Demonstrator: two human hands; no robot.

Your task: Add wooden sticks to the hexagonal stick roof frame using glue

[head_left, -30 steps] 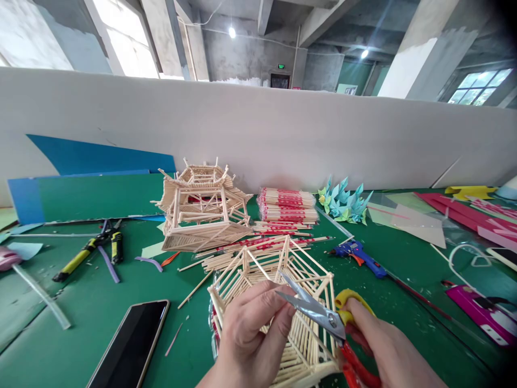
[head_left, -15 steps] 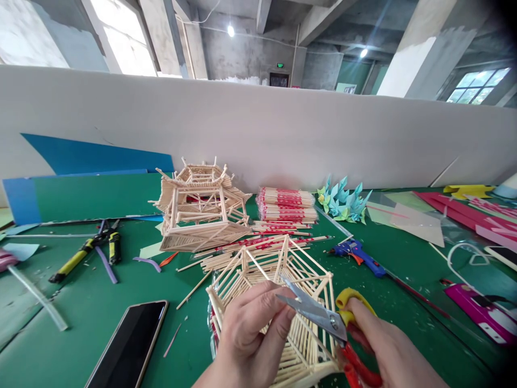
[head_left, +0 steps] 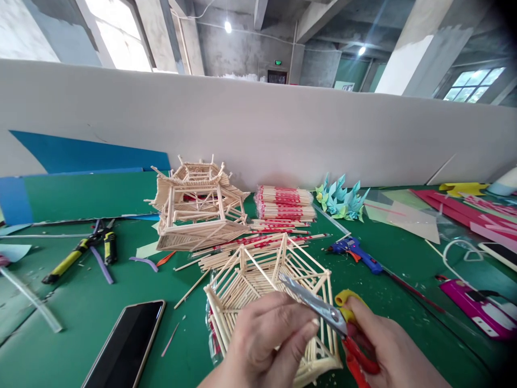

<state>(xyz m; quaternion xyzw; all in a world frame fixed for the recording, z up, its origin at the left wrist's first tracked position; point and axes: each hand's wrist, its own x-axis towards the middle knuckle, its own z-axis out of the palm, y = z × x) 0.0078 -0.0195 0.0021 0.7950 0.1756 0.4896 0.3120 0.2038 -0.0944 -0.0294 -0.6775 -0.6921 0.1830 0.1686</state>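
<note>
My right hand (head_left: 385, 345) grips scissors (head_left: 319, 307) with one yellow and one red handle. Their blades point up and left, nearly closed. My left hand (head_left: 270, 337) is pinched, thumb against forefinger, right beside the blades; whatever lies between the fingertips is too small or hidden to make out. Under both hands sits an open frame (head_left: 238, 285) built of thin wooden sticks, partly covered by my left hand. Behind it stands a larger wooden-stick model building (head_left: 197, 210) with tiered roofs.
Bundled sticks in red-marked wrapping (head_left: 285, 202) lie behind the frame, near loose sticks (head_left: 226, 258). A blue glue gun (head_left: 357, 253) and a pink power strip (head_left: 476, 307) are on the right. To the left are a phone (head_left: 125, 345) and yellow-handled pliers (head_left: 76, 258). Folded-paper pieces (head_left: 341, 199) stand behind.
The scissor blades have come together from a wider gap. My left hand has shifted slightly right and down along them, still pinched. The view has moved a little.
</note>
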